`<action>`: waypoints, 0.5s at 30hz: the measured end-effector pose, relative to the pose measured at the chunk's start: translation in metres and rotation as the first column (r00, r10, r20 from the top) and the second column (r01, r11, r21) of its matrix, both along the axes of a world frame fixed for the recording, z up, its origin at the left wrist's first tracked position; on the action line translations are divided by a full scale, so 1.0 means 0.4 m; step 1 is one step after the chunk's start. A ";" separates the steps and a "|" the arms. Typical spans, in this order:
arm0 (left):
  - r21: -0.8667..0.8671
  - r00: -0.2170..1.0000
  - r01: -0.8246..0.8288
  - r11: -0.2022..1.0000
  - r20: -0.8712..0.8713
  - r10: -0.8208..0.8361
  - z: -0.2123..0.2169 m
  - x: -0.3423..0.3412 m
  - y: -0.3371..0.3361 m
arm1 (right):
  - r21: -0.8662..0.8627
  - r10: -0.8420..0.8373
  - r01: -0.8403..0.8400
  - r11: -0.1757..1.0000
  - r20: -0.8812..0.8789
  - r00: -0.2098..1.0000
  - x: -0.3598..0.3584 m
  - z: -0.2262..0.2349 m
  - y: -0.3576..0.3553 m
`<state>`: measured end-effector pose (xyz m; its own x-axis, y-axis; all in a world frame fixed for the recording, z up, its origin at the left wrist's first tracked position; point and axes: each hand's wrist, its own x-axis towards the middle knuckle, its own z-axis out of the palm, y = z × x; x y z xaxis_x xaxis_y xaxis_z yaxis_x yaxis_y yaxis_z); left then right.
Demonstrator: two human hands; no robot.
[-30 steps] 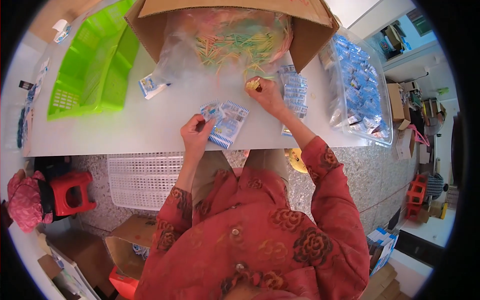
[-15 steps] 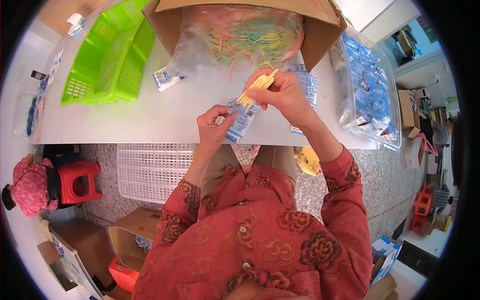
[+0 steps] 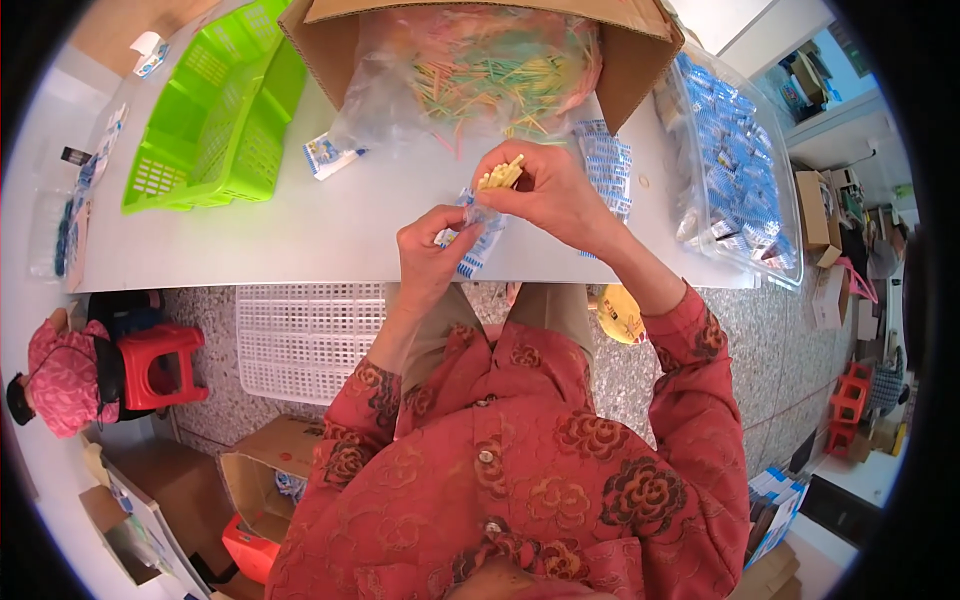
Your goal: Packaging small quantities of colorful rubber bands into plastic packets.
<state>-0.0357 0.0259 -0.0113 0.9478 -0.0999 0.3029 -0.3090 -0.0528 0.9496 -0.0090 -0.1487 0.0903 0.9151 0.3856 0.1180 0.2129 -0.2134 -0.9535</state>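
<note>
My left hand [image 3: 428, 250] pinches the mouth of a small blue-and-white plastic packet [image 3: 484, 250] at the table's near edge. Just above it, my right hand [image 3: 556, 196] is closed round a bundle of thin pale yellow sticks [image 3: 503, 174]. The stick tips show over my fingers, while their lower ends are hidden by the hand and the packet's mouth. Beyond my hands, a cardboard box [image 3: 640, 75] lies open towards me, with a clear plastic bag [image 3: 375, 110] of pink, green and yellow sticks [image 3: 490, 85] spilling from it.
A bright green basket [image 3: 245, 150] stands at the left, with one packet [image 3: 330, 157] beside it. Flat packets [image 3: 605, 165] lie right of my hands. A clear bin [image 3: 790, 215] full of blue packets is at the right edge. Another person [image 3: 68, 365] sits far left by a red stool [image 3: 165, 365].
My right hand has come down and left, taking the bundle of sticks lower against the packet's mouth. Less of the sticks shows now. My left hand has barely moved.
</note>
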 end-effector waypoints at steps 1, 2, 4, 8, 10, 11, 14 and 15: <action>0.001 1.000 0.002 1.000 -0.001 -0.002 0.004 -0.001 -0.002 | -0.038 0.008 -0.006 0.999 0.039 0.999 0.001 0.000 -0.001; -0.024 1.000 0.008 1.000 -0.024 -0.009 0.009 0.001 -0.004 | -0.038 0.007 -0.005 0.999 0.040 0.999 0.002 0.008 0.000; -0.049 0.999 0.014 0.999 -0.046 -0.016 0.017 0.005 -0.005 | -0.103 0.007 -0.005 0.995 0.026 1.000 0.003 0.029 0.001; -0.068 0.996 0.038 0.997 -0.082 -0.043 0.021 0.012 -0.012 | -0.001 -0.033 0.033 0.999 -0.026 0.999 0.021 0.007 -0.002; -0.076 0.994 0.042 0.996 -0.099 -0.050 0.023 0.015 -0.013 | -0.052 -0.059 0.061 0.997 0.042 0.997 0.028 0.002 -0.006; -0.100 0.992 0.055 0.993 -0.107 -0.065 0.025 0.017 -0.013 | -0.051 -0.059 0.061 0.997 0.041 0.997 0.029 -0.001 -0.006; -0.140 0.987 0.076 0.987 -0.130 -0.095 0.022 0.021 -0.010 | 0.025 -0.056 0.055 0.998 0.066 0.996 0.031 -0.006 -0.006; -0.157 0.984 0.085 0.984 -0.142 -0.108 0.021 0.021 -0.009 | 0.035 -0.066 0.064 0.997 0.049 0.997 0.031 -0.006 -0.010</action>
